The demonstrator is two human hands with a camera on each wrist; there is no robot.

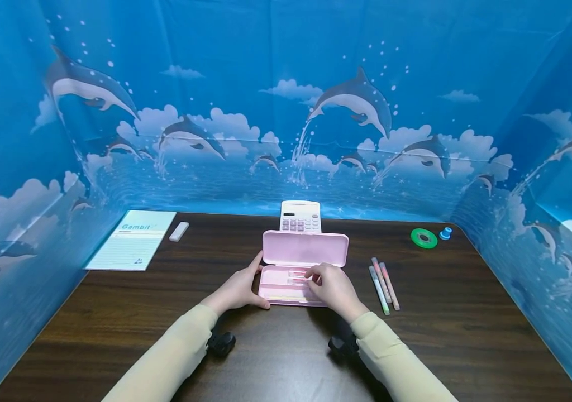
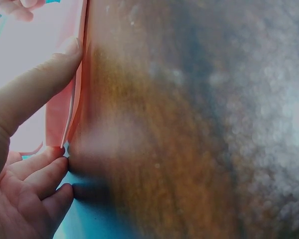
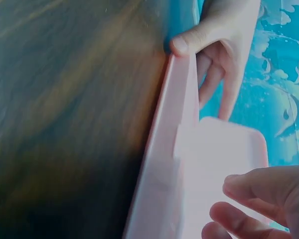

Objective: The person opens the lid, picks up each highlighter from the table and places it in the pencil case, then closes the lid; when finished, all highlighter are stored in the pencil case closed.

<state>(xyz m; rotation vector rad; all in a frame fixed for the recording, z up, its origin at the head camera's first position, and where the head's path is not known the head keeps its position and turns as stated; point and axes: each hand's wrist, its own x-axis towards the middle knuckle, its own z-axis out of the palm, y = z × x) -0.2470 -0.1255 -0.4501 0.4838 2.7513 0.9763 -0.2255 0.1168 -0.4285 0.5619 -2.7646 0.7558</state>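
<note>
Pink case (image 1: 302, 268) open at mid-table (image 1: 115, 312), lid (image 1: 305, 249) standing upright at the back, tray toward the person. Left hand (image 1: 238, 290) clasped on the case's left end: thumb along the near edge, fingers (image 1: 256, 261) reaching round the far corner by the hinge. Same grip seen from the left wrist, thumb (image 2: 37, 89) pressed flat against the pink wall, other fingers (image 2: 37, 179) curled loosely at the corner. Right hand (image 1: 333, 287) over the tray's right half, fingers bent and drawn together, tips down inside at a clear pen (image 1: 300, 273) lying in the tray; pinched or only touched, cannot tell. From the right wrist, fingertips (image 3: 249, 189) bunched close above the pink tray (image 3: 189, 189), nothing visibly between them.

Calculator (image 1: 300, 216) just behind the lid. Three markers (image 1: 384, 285) lying side by side right of the case, near the right hand but apart from it. Green tape roll (image 1: 424, 238) and small blue cap (image 1: 446, 233) at the far right corner. Notepad (image 1: 132, 240) at far left, white eraser (image 1: 179, 231) just beside it. Dolphin-print backdrop (image 1: 286, 111) around the table.
</note>
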